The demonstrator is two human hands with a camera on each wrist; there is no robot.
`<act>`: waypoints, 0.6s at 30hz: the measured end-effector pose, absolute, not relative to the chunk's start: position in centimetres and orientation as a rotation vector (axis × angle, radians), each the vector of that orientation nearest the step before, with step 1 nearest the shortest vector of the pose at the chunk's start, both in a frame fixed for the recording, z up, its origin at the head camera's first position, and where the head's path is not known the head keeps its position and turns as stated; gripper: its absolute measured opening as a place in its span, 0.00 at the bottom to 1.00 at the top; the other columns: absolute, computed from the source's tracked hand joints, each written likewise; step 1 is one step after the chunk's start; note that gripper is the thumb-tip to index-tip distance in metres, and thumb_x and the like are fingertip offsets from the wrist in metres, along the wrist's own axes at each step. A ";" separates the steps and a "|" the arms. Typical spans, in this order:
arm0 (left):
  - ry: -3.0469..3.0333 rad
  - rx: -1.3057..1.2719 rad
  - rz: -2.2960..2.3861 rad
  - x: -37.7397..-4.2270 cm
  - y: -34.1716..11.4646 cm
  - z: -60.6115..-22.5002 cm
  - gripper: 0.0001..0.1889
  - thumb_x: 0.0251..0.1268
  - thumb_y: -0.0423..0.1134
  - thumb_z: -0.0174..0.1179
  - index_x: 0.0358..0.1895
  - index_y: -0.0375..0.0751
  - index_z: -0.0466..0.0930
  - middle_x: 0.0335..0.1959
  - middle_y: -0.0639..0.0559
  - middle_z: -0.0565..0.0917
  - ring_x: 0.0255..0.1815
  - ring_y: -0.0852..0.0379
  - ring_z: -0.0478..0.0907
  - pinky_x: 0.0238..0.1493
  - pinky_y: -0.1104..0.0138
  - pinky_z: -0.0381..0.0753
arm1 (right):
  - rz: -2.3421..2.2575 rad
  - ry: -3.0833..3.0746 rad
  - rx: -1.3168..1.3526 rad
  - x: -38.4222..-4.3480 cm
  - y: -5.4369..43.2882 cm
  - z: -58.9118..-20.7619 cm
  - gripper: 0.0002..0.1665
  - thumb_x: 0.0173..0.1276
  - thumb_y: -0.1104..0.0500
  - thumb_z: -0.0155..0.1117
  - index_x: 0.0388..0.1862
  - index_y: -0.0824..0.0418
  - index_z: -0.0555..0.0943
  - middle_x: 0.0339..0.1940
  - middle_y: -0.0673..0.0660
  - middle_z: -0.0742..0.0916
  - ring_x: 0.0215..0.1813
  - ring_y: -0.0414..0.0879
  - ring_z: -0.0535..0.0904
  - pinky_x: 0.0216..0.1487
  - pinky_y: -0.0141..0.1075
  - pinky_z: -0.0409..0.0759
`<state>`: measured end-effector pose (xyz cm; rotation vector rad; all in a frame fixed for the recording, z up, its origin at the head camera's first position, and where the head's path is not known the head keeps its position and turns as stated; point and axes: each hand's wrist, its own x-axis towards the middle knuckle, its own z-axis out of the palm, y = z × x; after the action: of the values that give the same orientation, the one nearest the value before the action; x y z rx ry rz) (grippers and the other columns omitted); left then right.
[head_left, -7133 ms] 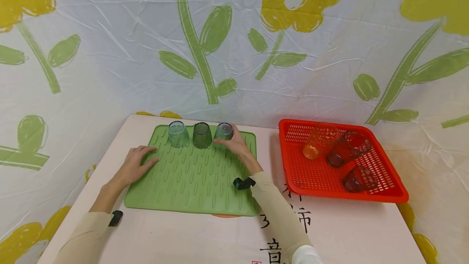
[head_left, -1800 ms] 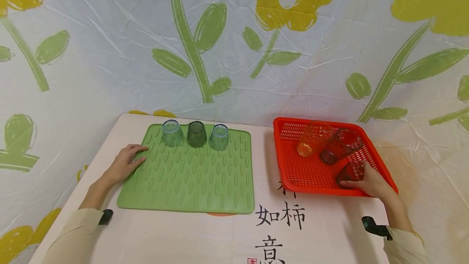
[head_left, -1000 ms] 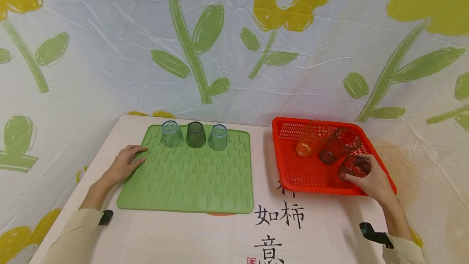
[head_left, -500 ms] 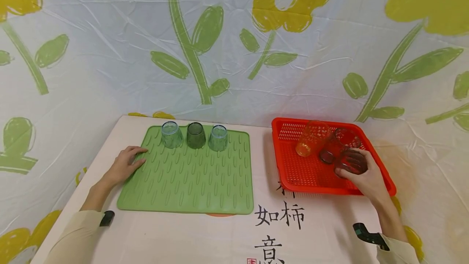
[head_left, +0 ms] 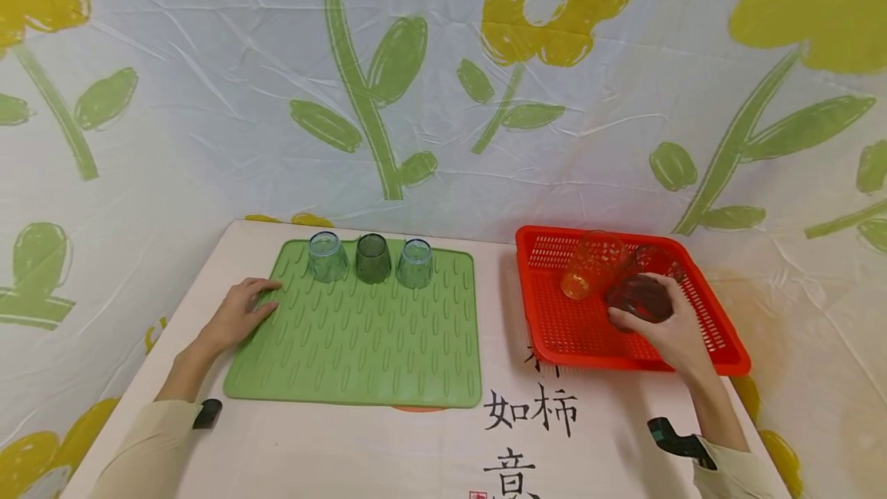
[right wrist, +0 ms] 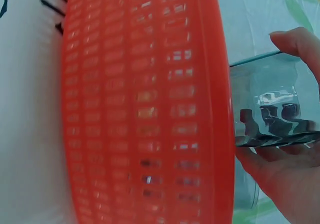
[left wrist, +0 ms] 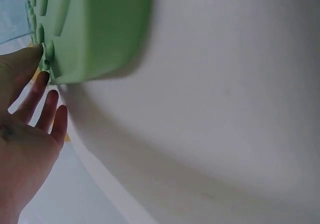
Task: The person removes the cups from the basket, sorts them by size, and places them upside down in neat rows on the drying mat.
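Observation:
In the head view my right hand [head_left: 677, 328] grips a dark-tinted glass tumbler [head_left: 640, 299] above the red basket, fingers and thumb around its sides. The right wrist view shows this tumbler [right wrist: 272, 101] behind the basket wall, partly covered by it. My left hand [head_left: 237, 316] rests at the left edge of a green ribbed mat [head_left: 360, 349], fingers relaxed. Seen from the left wrist, its fingertips are by the mat's edge [left wrist: 107, 38]. Along the mat's back stand a pale blue glass [head_left: 328, 260], a dark grey-green glass [head_left: 373, 260] and another bluish glass [head_left: 415, 266], all upside down.
The red plastic basket [head_left: 634, 363] sits on the right of the table. A tall clear glass [head_left: 587, 268] leans inside it. Another glass [head_left: 658, 256] lies behind the held one, partly hidden. A floral cloth [head_left: 263, 98] hangs behind the table.
My right hand left the third glass on the mat, reached into the basket and grasped the dark tumbler. It has since lifted it and carried it leftward. The left hand stays at the mat.

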<state>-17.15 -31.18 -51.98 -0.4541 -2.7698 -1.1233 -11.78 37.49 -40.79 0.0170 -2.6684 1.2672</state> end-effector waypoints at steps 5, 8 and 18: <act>-2.735 -0.440 -1.131 -17.2 -30.6 -51.7 0.17 0.71 0.25 0.62 0.60 0.22 0.77 0.57 0.22 0.76 0.60 0.24 0.69 0.58 0.32 0.70 | 1.242 -2.690 -0.022 -12.2 36.0 -40.5 0.44 0.65 0.53 0.77 0.74 0.59 0.65 0.65 0.60 0.77 0.58 0.38 0.70 0.48 0.18 0.74; -2.714 -0.438 -1.161 -17.3 -29.9 -51.3 0.17 0.72 0.25 0.61 0.61 0.22 0.76 0.58 0.22 0.75 0.60 0.24 0.69 0.55 0.32 0.72 | 1.233 -2.704 -0.036 -12.4 35.1 -40.3 0.45 0.64 0.51 0.78 0.74 0.58 0.65 0.66 0.59 0.77 0.60 0.42 0.70 0.49 0.20 0.74; -2.641 -0.471 -1.237 -17.0 -26.7 -49.8 0.17 0.75 0.26 0.59 0.63 0.24 0.76 0.57 0.28 0.77 0.55 0.31 0.76 0.51 0.42 0.76 | 1.373 -2.646 0.078 -13.5 32.2 -40.5 0.44 0.65 0.55 0.78 0.75 0.57 0.66 0.65 0.58 0.77 0.61 0.47 0.73 0.49 0.21 0.78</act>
<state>-16.99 -26.67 -49.85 -0.4715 -2.6407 -1.2372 -13.54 32.20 -40.46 0.0779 -2.6463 1.3728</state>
